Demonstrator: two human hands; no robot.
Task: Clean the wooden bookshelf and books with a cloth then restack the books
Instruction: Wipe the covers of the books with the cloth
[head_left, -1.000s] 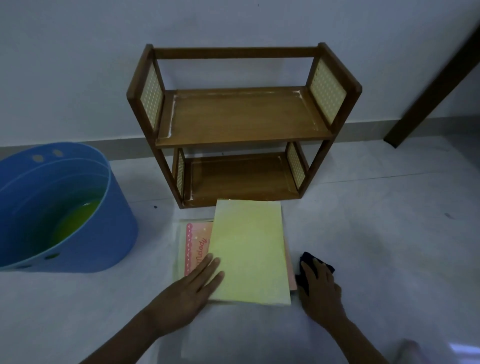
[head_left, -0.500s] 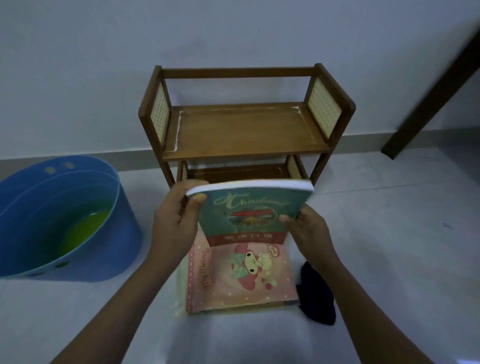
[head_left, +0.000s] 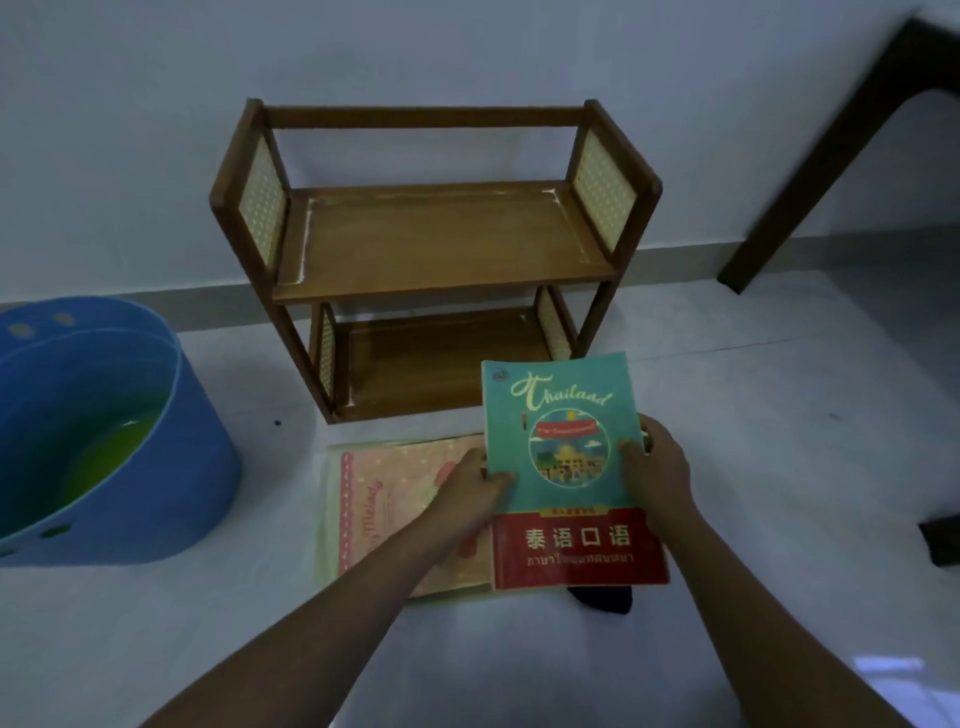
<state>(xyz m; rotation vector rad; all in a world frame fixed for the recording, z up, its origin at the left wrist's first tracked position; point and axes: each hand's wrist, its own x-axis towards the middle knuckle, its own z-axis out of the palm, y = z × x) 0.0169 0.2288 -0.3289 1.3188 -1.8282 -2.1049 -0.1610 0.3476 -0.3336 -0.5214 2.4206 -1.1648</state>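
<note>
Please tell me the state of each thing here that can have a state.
Shelf: upright, both levels bare.
Thailand book: closed, cover up, held by both hands.
Pink book: closed, flat on floor.
Cloth: on floor, partly hidden by book.
Bucket: holds greenish liquid.
Left hand: gripping book.
Right hand: gripping book.

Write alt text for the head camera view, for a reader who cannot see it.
Both hands, left hand and right hand, hold a teal-and-red Thailand phrasebook over a pink book on the floor, before an empty wooden bookshelf. A dark cloth lies beneath; a blue tub stands left.
</note>
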